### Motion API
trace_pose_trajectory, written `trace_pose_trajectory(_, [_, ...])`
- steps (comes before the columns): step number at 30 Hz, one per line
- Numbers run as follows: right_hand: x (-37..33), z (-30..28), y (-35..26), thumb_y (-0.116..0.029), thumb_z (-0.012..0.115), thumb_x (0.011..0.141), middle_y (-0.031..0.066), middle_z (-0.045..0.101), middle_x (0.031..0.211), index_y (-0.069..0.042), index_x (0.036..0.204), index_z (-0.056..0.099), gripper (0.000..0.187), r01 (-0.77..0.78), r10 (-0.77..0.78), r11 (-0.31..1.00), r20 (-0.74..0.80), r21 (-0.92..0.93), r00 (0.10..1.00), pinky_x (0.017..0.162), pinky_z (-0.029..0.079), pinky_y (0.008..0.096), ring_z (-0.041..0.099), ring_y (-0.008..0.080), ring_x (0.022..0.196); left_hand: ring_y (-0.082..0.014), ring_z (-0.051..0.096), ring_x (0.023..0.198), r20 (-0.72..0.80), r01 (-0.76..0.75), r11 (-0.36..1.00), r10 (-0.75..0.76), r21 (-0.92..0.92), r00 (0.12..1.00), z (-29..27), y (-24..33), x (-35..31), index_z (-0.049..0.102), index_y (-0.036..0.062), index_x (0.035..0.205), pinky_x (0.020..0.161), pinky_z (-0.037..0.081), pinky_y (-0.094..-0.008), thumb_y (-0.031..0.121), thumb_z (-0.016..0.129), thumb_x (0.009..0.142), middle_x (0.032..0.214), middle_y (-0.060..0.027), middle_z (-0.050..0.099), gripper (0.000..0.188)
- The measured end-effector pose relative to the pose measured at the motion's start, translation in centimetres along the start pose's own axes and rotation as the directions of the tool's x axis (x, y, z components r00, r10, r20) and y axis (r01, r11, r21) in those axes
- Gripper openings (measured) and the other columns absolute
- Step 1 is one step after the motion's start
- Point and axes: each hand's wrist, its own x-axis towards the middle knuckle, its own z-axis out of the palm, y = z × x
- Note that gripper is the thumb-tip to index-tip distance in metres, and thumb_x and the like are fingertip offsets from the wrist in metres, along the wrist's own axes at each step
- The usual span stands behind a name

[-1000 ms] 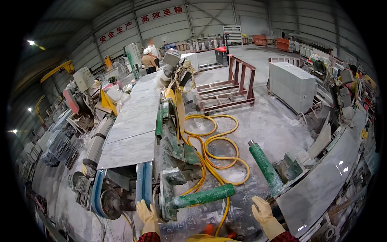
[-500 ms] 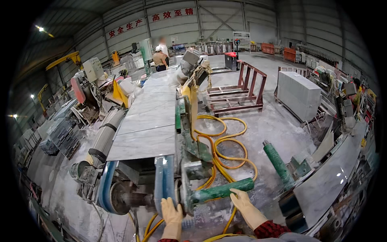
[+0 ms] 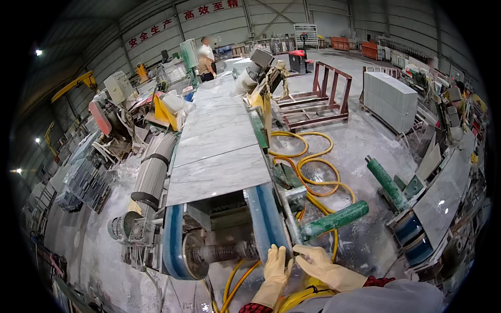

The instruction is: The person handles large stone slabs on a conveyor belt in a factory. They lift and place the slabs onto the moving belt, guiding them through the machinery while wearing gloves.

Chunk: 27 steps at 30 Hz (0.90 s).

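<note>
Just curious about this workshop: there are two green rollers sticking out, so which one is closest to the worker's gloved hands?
The green roller jutting from the conveyor frame, just above the right hand; the other green roller stands farther right, by the leaning slab.

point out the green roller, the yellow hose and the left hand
green roller [image 3: 334,220], head view, middle of its barrel
yellow hose [image 3: 313,163], head view, a loop on the floor
left hand [image 3: 275,263], head view, back of the glove

- Both gloved hands, left hand [image 3: 275,267] and right hand [image 3: 324,267], rest at the near end of the blue conveyor belt [image 3: 266,219].
- Marble slab [image 3: 222,156] lies atop that belt.
- Green roller [image 3: 334,220] juts right of it.
</note>
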Motion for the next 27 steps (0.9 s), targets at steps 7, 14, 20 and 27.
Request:
trace_pose_trajectory(7, [6.0,3.8,3.1,-0.027,0.07,0.098,0.0195,0.079,0.12,-0.01,0.134,0.075,0.04,0.084,-0.064,0.986,0.137,-0.142,0.989,0.09,0.06,0.0468,0.075,0.039,0.103,-0.0469,0.057,0.144,0.034,-0.027,0.958,0.039,-0.286,0.999,-4.5,-6.1,-0.6,0.065,0.0058,0.145,0.122,0.047,-0.05,0.02,0.072,0.104,0.153,-0.0304,0.06,0.044])
trace_pose_trajectory(14, [16.7,6.4,2.3,-0.023,0.073,0.093,0.018,0.066,0.128,-0.003,0.124,0.062,0.038,0.453,-0.479,0.83,0.0,-0.325,0.878,0.105,0.052,0.0491,0.063,0.0403,0.124,-0.0536,0.062,0.134,-0.305,0.037,0.998,-0.048,-0.042,0.951,-12.7,-18.0,-2.3,0.069,-0.0019,0.139,0.117,0.049,-0.0532,0.012,0.074,0.098,0.141,-0.0348,0.066,0.043])
trace_pose_trajectory(20, [23.3,9.5,1.1,-0.024,0.076,0.086,0.017,0.06,0.118,-0.004,0.118,0.057,0.042,0.533,-0.594,0.736,-0.022,-0.417,0.804,0.106,0.047,0.0498,0.058,0.0396,0.115,-0.0562,0.055,0.141,-0.363,0.381,0.904,-0.295,0.193,0.884,-18.7,-27.1,-4.3,0.065,-0.0033,0.145,0.121,0.044,-0.0579,0.02,0.062,0.109,0.151,-0.0382,0.058,0.043])
trace_pose_trajectory(27, [24.2,11.2,2.4,-0.028,0.075,0.091,0.0186,0.063,0.136,-0.003,0.134,0.063,0.052,0.426,-0.508,0.742,-0.02,-0.517,0.861,0.115,0.046,0.0503,0.06,0.0406,0.127,-0.056,0.047,0.146,-0.237,0.411,0.827,-0.342,0.384,0.909,-21.5,-36.0,0.2,0.057,0.0013,0.156,0.124,0.035,-0.0618,0.033,0.059,0.111,0.162,-0.0354,0.049,0.055])
